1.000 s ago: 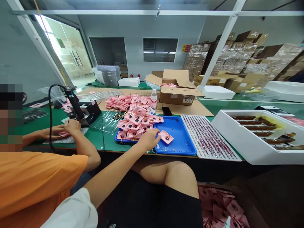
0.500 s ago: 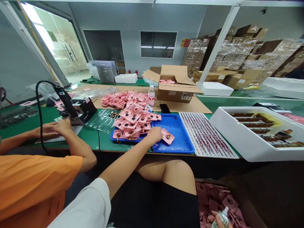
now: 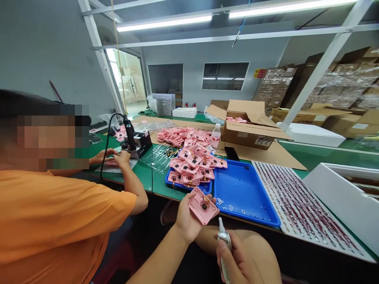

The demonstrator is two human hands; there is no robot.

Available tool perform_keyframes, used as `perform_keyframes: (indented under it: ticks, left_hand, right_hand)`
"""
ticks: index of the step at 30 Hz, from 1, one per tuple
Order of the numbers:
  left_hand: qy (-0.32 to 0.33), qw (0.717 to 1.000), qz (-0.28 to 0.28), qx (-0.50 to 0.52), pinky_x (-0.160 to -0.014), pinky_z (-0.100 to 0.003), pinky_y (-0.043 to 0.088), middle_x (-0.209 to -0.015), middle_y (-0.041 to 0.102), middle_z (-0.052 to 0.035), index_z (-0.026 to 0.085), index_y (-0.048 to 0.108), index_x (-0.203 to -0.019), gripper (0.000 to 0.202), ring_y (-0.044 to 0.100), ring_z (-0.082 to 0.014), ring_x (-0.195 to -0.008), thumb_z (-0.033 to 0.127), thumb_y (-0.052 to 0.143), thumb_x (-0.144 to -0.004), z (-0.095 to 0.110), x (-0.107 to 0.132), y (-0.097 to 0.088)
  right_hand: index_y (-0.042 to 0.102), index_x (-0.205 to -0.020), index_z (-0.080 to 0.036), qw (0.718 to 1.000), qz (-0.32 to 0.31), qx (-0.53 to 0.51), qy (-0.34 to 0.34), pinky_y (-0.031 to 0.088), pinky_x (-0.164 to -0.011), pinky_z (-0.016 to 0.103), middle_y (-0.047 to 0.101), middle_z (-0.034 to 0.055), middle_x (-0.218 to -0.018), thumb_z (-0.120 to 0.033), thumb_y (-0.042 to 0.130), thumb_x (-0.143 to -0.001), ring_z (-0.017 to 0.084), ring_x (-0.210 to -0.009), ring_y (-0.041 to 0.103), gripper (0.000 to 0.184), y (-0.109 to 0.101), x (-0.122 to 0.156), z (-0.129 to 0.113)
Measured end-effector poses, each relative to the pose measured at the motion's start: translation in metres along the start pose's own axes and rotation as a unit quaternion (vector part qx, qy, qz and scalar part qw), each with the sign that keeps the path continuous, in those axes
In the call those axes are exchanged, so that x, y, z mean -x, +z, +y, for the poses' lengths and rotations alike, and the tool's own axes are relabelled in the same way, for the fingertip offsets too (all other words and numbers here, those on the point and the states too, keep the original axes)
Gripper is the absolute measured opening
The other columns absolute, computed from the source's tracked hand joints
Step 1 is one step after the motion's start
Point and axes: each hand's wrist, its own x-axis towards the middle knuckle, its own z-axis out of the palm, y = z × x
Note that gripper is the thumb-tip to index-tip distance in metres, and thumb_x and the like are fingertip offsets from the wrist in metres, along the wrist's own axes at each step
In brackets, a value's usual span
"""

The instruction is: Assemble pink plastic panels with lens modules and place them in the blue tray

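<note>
At the green workbench (image 3: pixel 156 185), the left hand (image 3: pixel 186 221) holds a pink plastic holder (image 3: pixel 201 206) on its palm, fingers lightly cupped, while the right hand (image 3: pixel 233 258) grips a squeeze tube (image 3: pixel 224 240) just beside those fingertips, nozzle up.

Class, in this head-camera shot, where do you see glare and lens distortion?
Head view: the ceiling strip lights glare brightly, the glass door is washed out, and wide-angle distortion tilts the white post and stretches the blue tray.
</note>
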Motion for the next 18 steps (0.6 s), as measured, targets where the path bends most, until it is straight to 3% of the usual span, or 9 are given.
perform_keyframes:
  ticks: [2,4,7,10,14,18]
  left_hand:
    - [-0.021,0.996,-0.004,0.088,-0.086,-0.045,0.061,-0.086,0.071,-0.0082,0.016,0.064,-0.089,0.032,0.072,-0.0229,-0.082,0.048,0.068,-0.087,0.006,0.010,0.000]
    - [-0.021,0.989,-0.018,0.142,-0.083,-0.041,0.062,-0.080,0.069,-0.0063,0.015,0.067,-0.088,0.042,0.069,-0.0194,-0.073,0.057,0.069,-0.089,0.015,0.018,0.003]
    - [0.020,0.992,-0.046,0.114,-0.074,-0.038,0.061,-0.077,0.068,-0.0072,0.013,0.070,-0.091,0.067,0.067,-0.0199,-0.068,0.078,0.062,-0.086,0.032,0.029,0.008]
    - [0.048,0.993,-0.076,0.074,-0.070,-0.036,0.061,-0.074,0.067,-0.0083,0.012,0.069,-0.086,0.076,0.069,-0.0231,-0.072,0.087,0.056,-0.082,0.045,0.036,0.012]
    - [0.061,0.992,-0.105,0.041,-0.067,-0.034,0.060,-0.079,0.069,-0.0104,0.014,0.068,-0.086,0.081,0.070,-0.0243,-0.074,0.092,0.050,-0.081,0.049,0.039,0.012]
    - [0.080,0.989,-0.124,0.001,-0.067,-0.033,0.058,-0.080,0.070,-0.0106,0.014,0.067,-0.086,0.083,0.070,-0.0241,-0.075,0.094,0.046,-0.081,0.045,0.042,0.012]
  right_hand:
    - [0.068,-0.094,-0.024,0.997,-0.051,0.039,-0.030,0.050,-0.054,0.027,0.068,0.0026,-0.067,-0.079,0.054,-0.092,0.019,-0.056,0.062,0.057,0.009,-0.007,-0.013]
    - [0.070,-0.107,-0.025,0.993,-0.085,0.064,-0.059,0.057,-0.069,0.030,0.076,0.0082,-0.088,-0.078,0.055,-0.092,0.025,-0.079,0.071,0.056,0.015,-0.010,-0.027]
    - [0.067,-0.128,-0.025,0.986,-0.131,0.067,-0.078,0.057,-0.081,0.031,0.076,0.0107,-0.107,-0.072,0.054,-0.097,0.027,-0.099,0.070,0.058,0.022,-0.010,-0.050]
    - [0.068,-0.119,-0.020,0.981,-0.175,0.055,-0.060,0.052,-0.069,0.026,0.071,0.0058,-0.089,-0.065,0.050,-0.103,0.022,-0.083,0.065,0.051,0.028,-0.008,-0.066]
    - [0.066,-0.112,-0.020,0.974,-0.214,0.055,-0.042,0.036,-0.053,0.023,0.055,-0.0022,-0.069,-0.062,0.048,-0.105,0.015,-0.062,0.048,0.046,0.030,-0.007,-0.075]
    - [0.064,-0.103,-0.021,0.974,-0.217,0.054,-0.036,0.029,-0.050,0.024,0.049,-0.0050,-0.063,-0.059,0.047,-0.106,0.012,-0.055,0.038,0.041,0.028,-0.008,-0.076]
